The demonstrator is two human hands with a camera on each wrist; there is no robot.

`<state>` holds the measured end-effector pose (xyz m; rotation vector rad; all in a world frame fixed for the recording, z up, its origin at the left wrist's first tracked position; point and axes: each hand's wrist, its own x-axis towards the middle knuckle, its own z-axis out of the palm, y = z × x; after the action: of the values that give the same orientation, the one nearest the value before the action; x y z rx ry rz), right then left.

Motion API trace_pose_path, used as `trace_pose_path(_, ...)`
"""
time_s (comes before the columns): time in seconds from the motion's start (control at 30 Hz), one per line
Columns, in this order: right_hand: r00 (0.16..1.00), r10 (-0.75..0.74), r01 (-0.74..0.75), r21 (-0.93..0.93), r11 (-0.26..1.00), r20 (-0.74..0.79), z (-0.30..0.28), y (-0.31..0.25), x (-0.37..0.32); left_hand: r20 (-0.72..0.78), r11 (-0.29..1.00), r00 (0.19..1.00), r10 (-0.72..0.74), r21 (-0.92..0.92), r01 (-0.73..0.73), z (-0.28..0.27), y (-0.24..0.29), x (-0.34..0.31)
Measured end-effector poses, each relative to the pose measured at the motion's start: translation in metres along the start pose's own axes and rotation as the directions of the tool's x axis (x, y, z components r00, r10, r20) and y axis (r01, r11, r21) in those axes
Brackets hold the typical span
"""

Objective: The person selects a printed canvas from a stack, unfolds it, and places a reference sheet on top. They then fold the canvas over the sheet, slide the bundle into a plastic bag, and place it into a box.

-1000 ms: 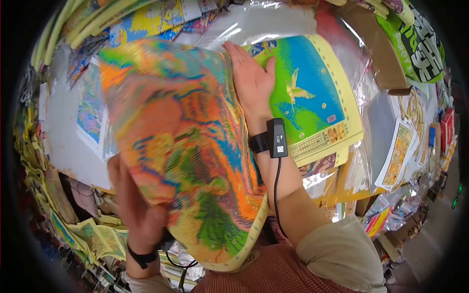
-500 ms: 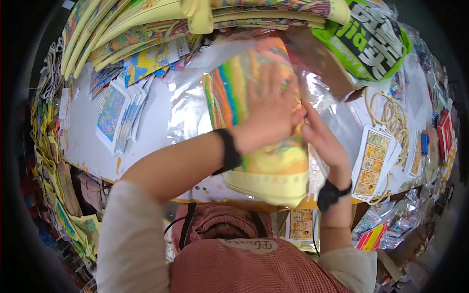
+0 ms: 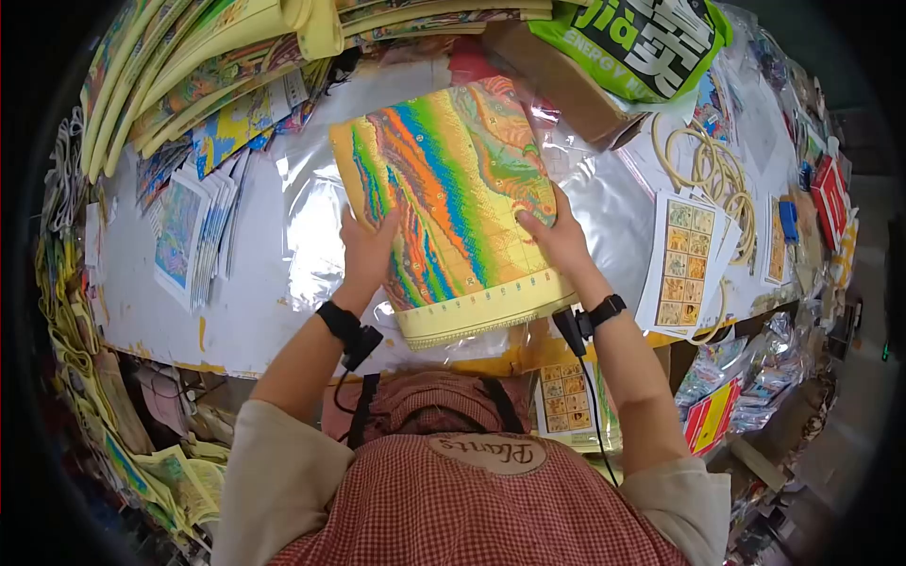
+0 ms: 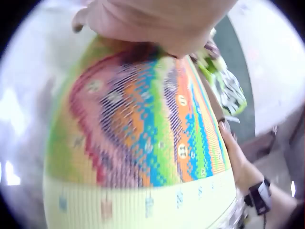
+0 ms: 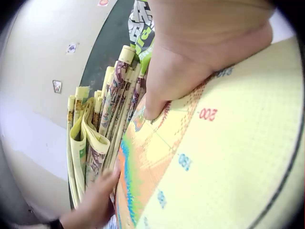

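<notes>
A folded printed cross-stitch cloth (image 3: 444,203), with wavy bands of orange, blue and green and a pale numbered margin, is held over the table in the head view. My left hand (image 3: 366,250) grips its left edge, thumb on top. The right hand (image 3: 559,241) pinches the opposite edge, its thumb lying on the print and the other fingers out of sight beneath. Close up in the left wrist view, the cloth (image 4: 143,124) bulges below the left hand (image 4: 157,21). In the right wrist view, the right thumb presses near a red number on the margin.
Clear plastic film (image 3: 316,208) lies under the cloth. Folded printed cloths (image 3: 226,57) are heaped at the back left, with picture cards (image 3: 184,236) below them. To the right are sticker-like sheets (image 3: 684,259), a coiled cord (image 3: 703,165), a cardboard box (image 3: 566,85) and a green bag (image 3: 642,47).
The cloth, spread large and moving a second ago, became a folded bundle with the left hand pressing on it. Now both hands hold it by opposite sides.
</notes>
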<state>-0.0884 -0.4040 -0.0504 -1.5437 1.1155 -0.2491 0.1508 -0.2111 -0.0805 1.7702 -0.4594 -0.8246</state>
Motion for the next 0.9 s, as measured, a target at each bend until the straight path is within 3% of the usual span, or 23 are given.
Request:
trace_pose_path(0.1,1.0,0.016,-0.014,-0.102,0.995,0.012,0.005,-0.033,-0.011,-0.152,0.987,0.976,-0.159,-0.042,0.154,0.001,-0.032,-0.01)
trace_pose_path(0.13,1.0,0.026,-0.027,-0.234,0.972,-0.008,0.007,-0.043,-0.015,-0.088,0.984,0.981,-0.17,-0.062,0.165,-0.004,-0.046,-0.003)
trace_pose_path(0.23,0.977,-0.213,0.179,-0.549,0.817,0.001,0.027,-0.092,-0.062,0.1,0.902,0.958,-0.269,-0.323,0.287,-0.042,-0.081,0.005)
trace_pose_path(0.27,0.972,-0.227,0.218,-0.566,0.795,0.055,0.038,-0.117,-0.089,0.243,0.861,0.945,-0.217,-0.409,0.303,-0.057,-0.061,-0.014)
trace_pose_path(0.33,0.947,-0.291,0.308,-0.624,0.718,0.133,0.068,-0.139,-0.14,0.272,0.791,0.93,-0.248,-0.498,0.356,-0.079,-0.027,-0.056)
trace_pose_path(0.4,0.887,-0.42,0.425,-0.698,0.576,0.193,0.103,-0.148,-0.169,0.291,0.728,0.92,-0.264,-0.565,0.388,-0.099,-0.034,-0.082)
trace_pose_path(0.5,0.925,-0.281,0.38,-0.667,0.641,0.256,0.143,-0.131,-0.164,0.16,0.782,0.927,-0.339,-0.5,0.372,-0.129,-0.081,-0.098)
trace_pose_path(0.63,0.915,-0.329,0.403,-0.563,0.722,0.233,0.16,-0.088,-0.147,0.181,0.767,0.926,-0.33,-0.52,0.375,-0.16,-0.105,-0.099)
trace_pose_path(0.67,0.905,-0.338,0.424,-0.526,0.737,0.257,0.158,-0.075,-0.138,0.059,0.851,0.965,-0.255,-0.46,0.253,-0.158,-0.117,-0.099)
trace_pose_path(0.73,0.917,-0.307,0.394,-0.459,0.797,0.253,0.152,-0.045,-0.117,-0.16,0.905,0.893,-0.42,-0.15,0.399,-0.155,-0.124,-0.092)
trace_pose_path(0.77,0.927,-0.279,0.365,-0.422,0.83,0.252,0.151,-0.03,-0.111,-0.281,0.869,0.835,-0.474,0.007,0.495,-0.153,-0.126,-0.096)
trace_pose_path(0.8,0.92,-0.318,0.39,-0.441,0.808,0.23,0.152,-0.021,-0.105,-0.378,0.867,0.832,-0.407,0.126,0.482,-0.147,-0.113,-0.099)
trace_pose_path(0.9,0.921,-0.347,0.383,-0.579,0.72,0.177,0.156,0.004,-0.097,-0.394,0.864,0.845,-0.362,0.198,0.463,-0.142,-0.107,-0.101)
